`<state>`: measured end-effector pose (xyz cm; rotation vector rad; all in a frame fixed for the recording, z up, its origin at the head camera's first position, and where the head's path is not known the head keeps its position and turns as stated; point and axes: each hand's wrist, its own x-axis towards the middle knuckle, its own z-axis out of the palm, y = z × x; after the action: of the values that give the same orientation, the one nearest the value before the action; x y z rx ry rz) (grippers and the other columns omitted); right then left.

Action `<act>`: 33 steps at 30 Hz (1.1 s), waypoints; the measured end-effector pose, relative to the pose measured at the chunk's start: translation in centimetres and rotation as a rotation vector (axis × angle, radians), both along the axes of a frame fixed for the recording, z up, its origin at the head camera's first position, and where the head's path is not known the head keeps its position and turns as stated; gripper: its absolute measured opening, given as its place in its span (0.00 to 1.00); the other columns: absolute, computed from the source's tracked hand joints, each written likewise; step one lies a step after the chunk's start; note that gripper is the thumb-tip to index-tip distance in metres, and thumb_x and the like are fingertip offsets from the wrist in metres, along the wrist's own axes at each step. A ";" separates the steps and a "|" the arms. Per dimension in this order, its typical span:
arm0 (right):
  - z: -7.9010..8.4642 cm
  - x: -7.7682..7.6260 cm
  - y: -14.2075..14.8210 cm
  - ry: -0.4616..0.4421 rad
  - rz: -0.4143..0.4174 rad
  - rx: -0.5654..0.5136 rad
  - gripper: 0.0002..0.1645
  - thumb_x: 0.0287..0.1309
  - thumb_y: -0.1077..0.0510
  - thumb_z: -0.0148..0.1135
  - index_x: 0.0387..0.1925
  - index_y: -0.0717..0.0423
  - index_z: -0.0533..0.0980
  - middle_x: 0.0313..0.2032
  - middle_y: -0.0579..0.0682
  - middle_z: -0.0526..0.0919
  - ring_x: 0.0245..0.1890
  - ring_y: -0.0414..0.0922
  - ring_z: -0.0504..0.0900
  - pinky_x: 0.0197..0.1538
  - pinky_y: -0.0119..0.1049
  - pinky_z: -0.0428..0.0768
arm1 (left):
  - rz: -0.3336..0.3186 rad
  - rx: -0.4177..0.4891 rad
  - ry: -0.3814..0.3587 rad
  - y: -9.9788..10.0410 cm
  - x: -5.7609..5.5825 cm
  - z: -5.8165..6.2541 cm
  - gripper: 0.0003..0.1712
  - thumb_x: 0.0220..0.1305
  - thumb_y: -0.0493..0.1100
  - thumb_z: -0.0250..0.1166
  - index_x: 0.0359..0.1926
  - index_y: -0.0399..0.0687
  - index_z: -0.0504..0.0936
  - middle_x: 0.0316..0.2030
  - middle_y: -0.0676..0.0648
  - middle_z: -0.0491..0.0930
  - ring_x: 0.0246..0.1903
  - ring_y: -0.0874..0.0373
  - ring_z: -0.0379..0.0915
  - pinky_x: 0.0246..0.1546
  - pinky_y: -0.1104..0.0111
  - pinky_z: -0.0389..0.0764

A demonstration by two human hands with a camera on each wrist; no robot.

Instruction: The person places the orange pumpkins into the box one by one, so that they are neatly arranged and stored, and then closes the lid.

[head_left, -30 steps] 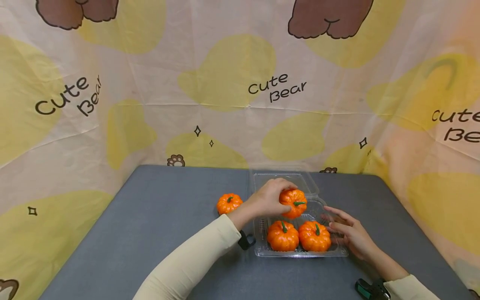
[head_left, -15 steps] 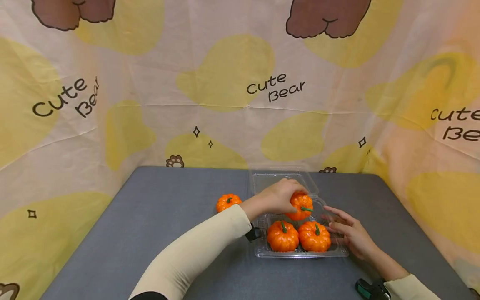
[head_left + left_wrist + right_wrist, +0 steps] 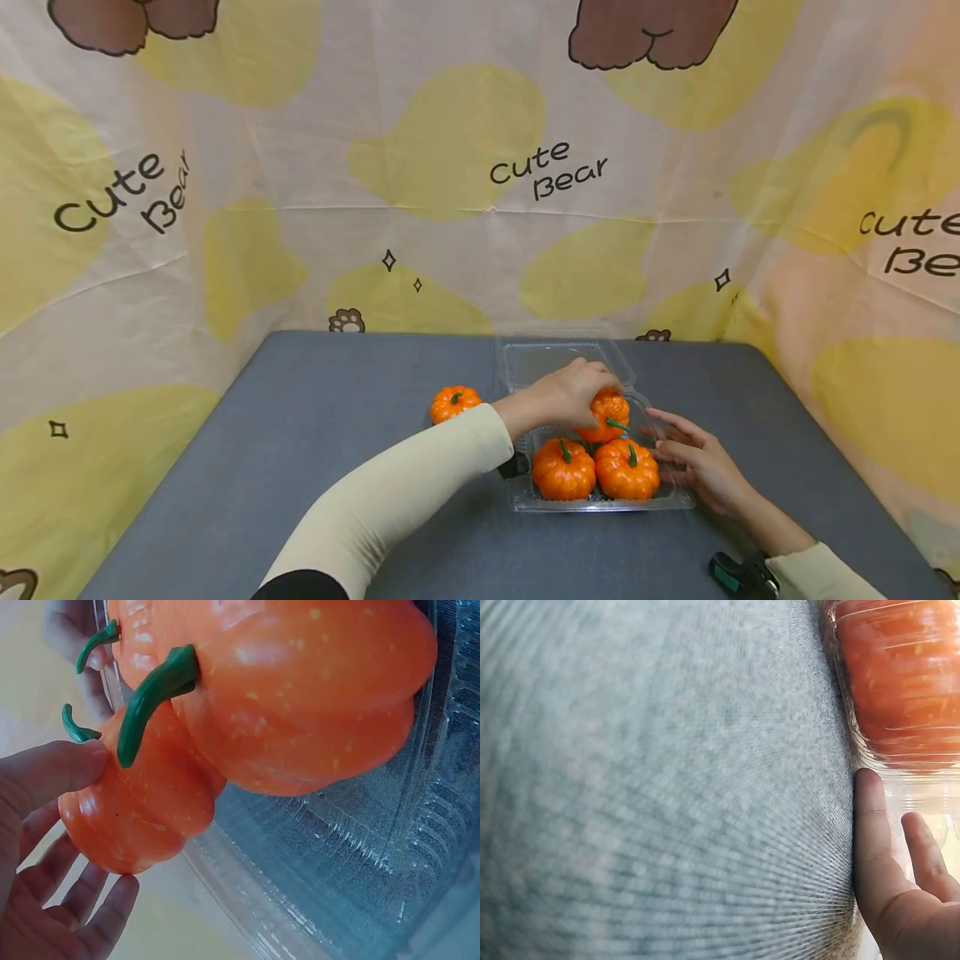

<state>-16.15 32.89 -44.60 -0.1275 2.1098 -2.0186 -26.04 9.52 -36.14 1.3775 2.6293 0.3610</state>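
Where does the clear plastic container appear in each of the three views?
Head: the clear plastic container lies open, right of centre in the lower half.
Left wrist: container, mostly right and lower middle, cut off by the frame.
Right wrist: container, only part, at the upper right edge.
Shared landmark: the right hand, beside the container; blurred at upper left in the left wrist view, lower right in its own.

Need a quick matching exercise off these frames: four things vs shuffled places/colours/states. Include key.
Things
1. left hand
2. right hand
3. clear lid
4. tabletop

Places, colours, states
A. blue-grey
B. swung open, on the far side of the clear container
C. holding a pumpkin
D. beside the container, no pumpkin held

Pairs: 1-C, 2-D, 3-B, 4-A
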 end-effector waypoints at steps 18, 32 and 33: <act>-0.1 -0.1 0.0 -0.001 0.008 -0.016 0.28 0.70 0.62 0.48 0.69 0.45 0.64 0.51 0.34 0.82 0.41 0.38 0.84 0.40 0.38 0.85 | 0.024 -0.070 0.065 0.9 0.3 -0.5 0.29 0.54 0.46 0.72 0.59 0.64 0.76 0.60 0.56 0.71 0.52 0.60 0.66 0.50 0.71 0.76; -0.1 -0.2 0.0 -0.009 -0.015 0.023 0.30 0.69 0.59 0.50 0.71 0.51 0.61 0.51 0.33 0.81 0.43 0.38 0.83 0.42 0.40 0.85 | 0.070 -0.030 -0.064 0.5 -0.4 -0.8 0.34 0.55 0.48 0.72 0.63 0.65 0.72 0.61 0.53 0.70 0.57 0.55 0.66 0.51 0.66 0.77; -0.1 -0.2 0.0 -0.011 -0.016 0.027 0.30 0.69 0.59 0.50 0.71 0.51 0.60 0.51 0.33 0.81 0.43 0.38 0.83 0.42 0.40 0.85 | 0.070 -0.025 -0.064 0.5 -0.5 -0.9 0.34 0.54 0.48 0.72 0.63 0.64 0.72 0.60 0.53 0.70 0.56 0.55 0.67 0.51 0.67 0.77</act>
<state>-16.30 32.86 -44.68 -0.0947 2.1370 -1.9944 -26.50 10.01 -37.03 1.2474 2.6263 0.3735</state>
